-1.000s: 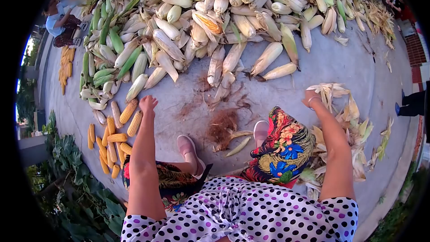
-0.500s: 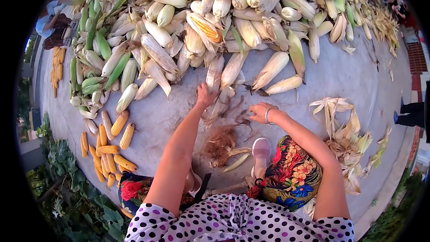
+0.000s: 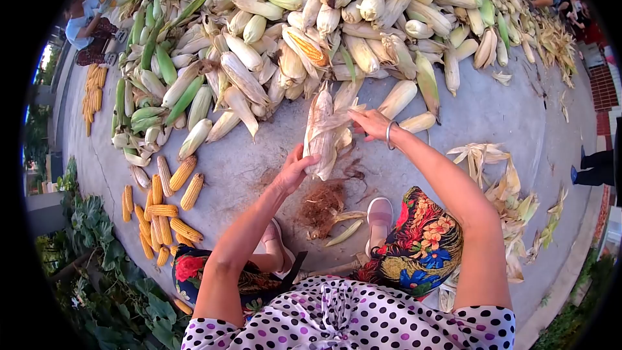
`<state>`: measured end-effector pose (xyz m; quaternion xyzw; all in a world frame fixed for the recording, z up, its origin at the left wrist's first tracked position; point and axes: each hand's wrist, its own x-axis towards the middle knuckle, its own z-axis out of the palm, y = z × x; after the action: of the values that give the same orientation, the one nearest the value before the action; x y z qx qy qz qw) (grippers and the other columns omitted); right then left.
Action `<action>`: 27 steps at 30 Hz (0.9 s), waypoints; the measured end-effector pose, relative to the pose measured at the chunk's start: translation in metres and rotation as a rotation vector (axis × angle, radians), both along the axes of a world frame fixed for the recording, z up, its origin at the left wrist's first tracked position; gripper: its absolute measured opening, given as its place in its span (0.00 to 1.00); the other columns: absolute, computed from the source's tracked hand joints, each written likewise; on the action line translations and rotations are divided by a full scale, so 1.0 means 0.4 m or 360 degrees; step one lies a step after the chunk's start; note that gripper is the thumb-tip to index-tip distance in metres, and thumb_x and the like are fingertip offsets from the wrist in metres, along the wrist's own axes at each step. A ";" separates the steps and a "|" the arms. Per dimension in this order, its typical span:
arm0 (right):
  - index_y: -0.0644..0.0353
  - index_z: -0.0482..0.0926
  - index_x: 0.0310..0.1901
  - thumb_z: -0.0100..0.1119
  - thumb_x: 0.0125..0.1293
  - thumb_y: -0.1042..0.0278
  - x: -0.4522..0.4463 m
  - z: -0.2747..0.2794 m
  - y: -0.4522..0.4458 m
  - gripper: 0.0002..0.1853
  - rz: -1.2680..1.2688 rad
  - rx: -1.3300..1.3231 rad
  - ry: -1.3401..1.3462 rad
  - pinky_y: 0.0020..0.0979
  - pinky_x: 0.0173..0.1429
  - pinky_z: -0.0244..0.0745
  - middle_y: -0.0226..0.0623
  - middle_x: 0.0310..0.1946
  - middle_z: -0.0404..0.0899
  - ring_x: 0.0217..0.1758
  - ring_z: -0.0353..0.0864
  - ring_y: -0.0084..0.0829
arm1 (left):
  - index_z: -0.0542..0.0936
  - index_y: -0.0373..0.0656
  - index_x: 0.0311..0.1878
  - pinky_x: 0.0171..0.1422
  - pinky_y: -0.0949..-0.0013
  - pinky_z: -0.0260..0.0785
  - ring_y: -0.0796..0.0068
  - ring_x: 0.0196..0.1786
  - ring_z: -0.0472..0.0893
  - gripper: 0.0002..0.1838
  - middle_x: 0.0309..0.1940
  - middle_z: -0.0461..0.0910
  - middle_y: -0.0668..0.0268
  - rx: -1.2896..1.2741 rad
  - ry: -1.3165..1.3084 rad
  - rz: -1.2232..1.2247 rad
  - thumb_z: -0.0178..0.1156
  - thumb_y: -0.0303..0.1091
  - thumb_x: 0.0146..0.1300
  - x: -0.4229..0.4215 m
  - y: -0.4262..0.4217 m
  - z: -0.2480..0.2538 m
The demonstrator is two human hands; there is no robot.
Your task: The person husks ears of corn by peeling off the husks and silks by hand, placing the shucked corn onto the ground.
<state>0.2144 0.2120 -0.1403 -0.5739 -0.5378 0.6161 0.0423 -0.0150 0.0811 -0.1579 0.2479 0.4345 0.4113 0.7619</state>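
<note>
On the grey floor [image 3: 246, 163] there is a big pile of corn in husks [image 3: 272, 26]. At the right lies a heap of loose husks [image 3: 508, 201], at the left a group of yellow cobs [image 3: 162, 210]. The ear of corn [image 3: 319, 131] is in the middle, near the pile, its lower end held by the left hand [image 3: 297, 168]. The right hand [image 3: 372, 124] touches its loose husk leaf [image 3: 335, 120]; whether it grips, I cannot tell.
</note>
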 end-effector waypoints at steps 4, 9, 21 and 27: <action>0.65 0.79 0.38 0.47 0.66 0.45 -0.072 0.157 -0.049 0.26 -0.0524 0.0088 0.0792 0.28 0.43 0.71 0.35 0.34 0.78 0.35 0.73 0.24 | 0.63 0.33 0.55 0.59 0.65 0.62 0.67 0.52 0.71 0.39 0.48 0.71 0.56 0.0292 0.0626 -0.0078 0.71 0.41 0.45 0.053 -0.051 0.129; 0.69 0.78 0.33 0.48 0.66 0.48 -0.114 0.159 -0.087 0.25 -0.0827 0.0816 0.0611 0.34 0.38 0.68 0.44 0.26 0.79 0.30 0.74 0.31 | 0.61 0.34 0.53 0.57 0.64 0.64 0.67 0.49 0.72 0.39 0.45 0.71 0.55 0.0722 0.1232 -0.0030 0.72 0.41 0.42 0.105 -0.122 0.242; 0.69 0.73 0.23 0.48 0.59 0.61 -0.183 0.376 -0.216 0.17 -0.1227 0.1229 0.0681 0.35 0.31 0.65 0.42 0.15 0.71 0.22 0.71 0.31 | 0.51 0.36 0.66 0.65 0.62 0.59 0.63 0.63 0.65 0.42 0.60 0.63 0.54 0.1021 0.1060 0.0155 0.60 0.48 0.58 0.165 -0.220 0.332; 0.64 0.70 0.30 0.37 0.68 0.72 -0.246 0.465 -0.289 0.11 -0.1723 0.0102 0.1899 0.43 0.42 0.79 0.40 0.23 0.73 0.21 0.71 0.34 | 0.46 0.39 0.69 0.69 0.62 0.53 0.67 0.68 0.57 0.41 0.67 0.54 0.60 0.0707 0.0297 0.0238 0.51 0.55 0.65 0.192 -0.237 0.312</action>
<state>0.1159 0.0962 0.0455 -0.3277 -0.0893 0.6971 0.6315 0.0619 -0.0137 -0.0332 0.4132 0.4192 0.5273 0.6128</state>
